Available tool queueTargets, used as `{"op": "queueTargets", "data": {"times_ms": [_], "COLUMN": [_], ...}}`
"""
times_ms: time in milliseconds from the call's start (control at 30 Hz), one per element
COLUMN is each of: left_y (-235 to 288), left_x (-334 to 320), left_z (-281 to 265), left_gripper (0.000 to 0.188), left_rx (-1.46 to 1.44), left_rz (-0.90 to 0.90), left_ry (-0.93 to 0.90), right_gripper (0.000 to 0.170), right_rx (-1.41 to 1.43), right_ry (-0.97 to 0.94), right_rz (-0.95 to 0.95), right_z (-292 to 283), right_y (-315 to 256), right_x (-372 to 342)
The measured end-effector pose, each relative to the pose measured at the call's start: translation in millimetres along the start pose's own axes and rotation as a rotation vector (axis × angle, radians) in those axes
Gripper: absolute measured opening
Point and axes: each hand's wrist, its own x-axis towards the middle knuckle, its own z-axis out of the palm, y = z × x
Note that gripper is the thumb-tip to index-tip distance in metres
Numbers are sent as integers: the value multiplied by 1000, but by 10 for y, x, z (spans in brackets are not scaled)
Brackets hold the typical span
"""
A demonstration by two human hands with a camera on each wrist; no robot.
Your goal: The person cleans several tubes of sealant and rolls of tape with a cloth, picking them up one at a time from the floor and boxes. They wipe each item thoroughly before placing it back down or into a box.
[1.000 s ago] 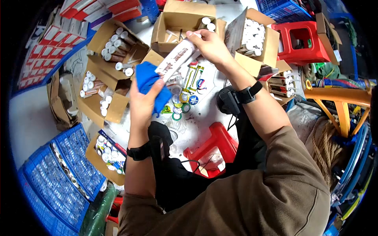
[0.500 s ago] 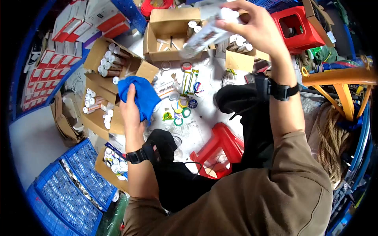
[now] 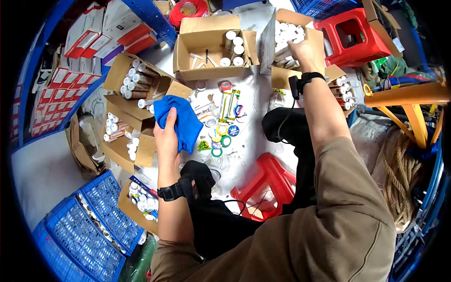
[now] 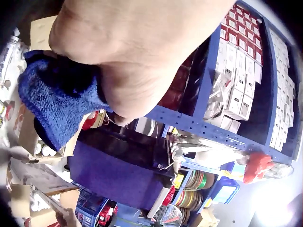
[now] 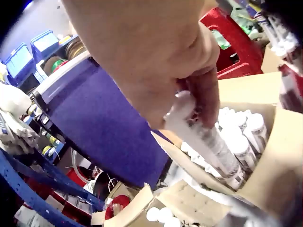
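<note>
My left hand (image 3: 167,139) grips a blue cloth (image 3: 184,123), thumb on top; the left wrist view shows the cloth (image 4: 61,99) bunched under the hand (image 4: 128,61). At the box of white-capped tubes at the upper right, my right hand (image 3: 303,52) reaches over the opening. In the right wrist view that hand (image 5: 189,90) holds a white tube (image 5: 208,146) by its end, fingers curled round it, with the tube's far end down among the other tubes (image 5: 244,146) in the cardboard box (image 5: 279,165).
A cardboard box (image 3: 211,74) with a few tubes stands at the top middle, and more tube boxes (image 3: 123,157) at left. Tape rolls (image 3: 226,141) and flat packets lie on the white floor. A red stool (image 3: 263,188) is near my legs, another (image 3: 336,47) at upper right.
The right hand has carried the tube away from the cloth, up and over, then down into the upper-right box. The left hand has kept the cloth, shifting slightly.
</note>
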Motion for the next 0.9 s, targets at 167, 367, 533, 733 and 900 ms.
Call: {"op": "queueTargets", "data": {"times_ms": [167,367,533,733,900], "left_y": [-57,-50,-19,1,-8], "left_x": [79,118,47,22,64], "left_z": [-25,-6,57,-4,-91], "left_gripper": [47,45,41,41,43], "left_rx": [77,19,27,60,-12], "left_rz": [-16,-27,-56,-81,-44], "left_ry": [7,-13,-2,42,123], "right_gripper": [55,51,51,56,50], "right_rx": [92,7,166,0,-120], "right_ry": [-98,-61,-250,-136,-249], "right_rz": [56,54,283,308,205], "right_z": [-77,-167,309,964,1422], "right_y": [-97,-91,-32,-77,121], "right_x": [145,-67,10,-107,16]}}
